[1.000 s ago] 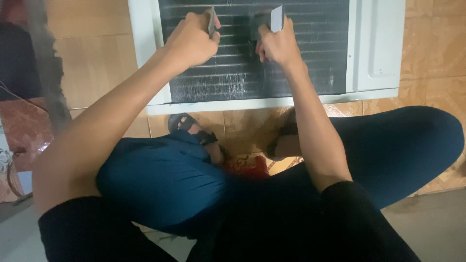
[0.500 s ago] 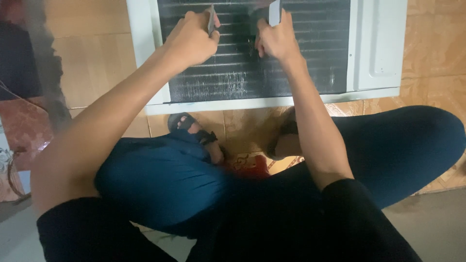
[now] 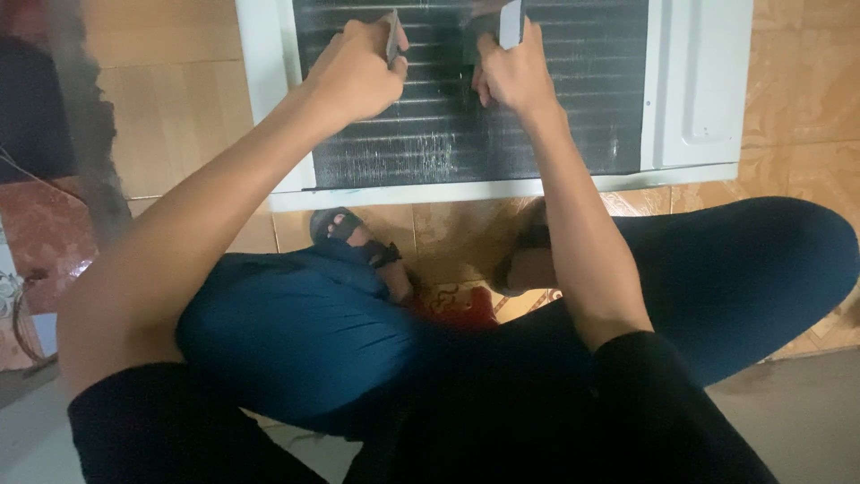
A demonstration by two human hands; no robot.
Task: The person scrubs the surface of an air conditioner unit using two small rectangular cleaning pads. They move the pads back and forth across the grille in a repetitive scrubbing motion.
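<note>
Fingers (image 3: 394, 64) pinch upright flat tools (image 3: 511, 22) against fin grille (image 3: 573, 99).

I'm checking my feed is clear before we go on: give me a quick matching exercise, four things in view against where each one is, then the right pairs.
Things:
1. left hand
2. right hand
3. white side panel
4. sandalled foot

Places:
A. on the tiled floor, just below the unit's bottom edge
B. right of the dark fin grille
C. on the grille's left part, gripping a thin dark tool
D. on the grille's upper middle, gripping a pale flat tool

Pairs: 1-C, 2-D, 3-B, 4-A
</note>
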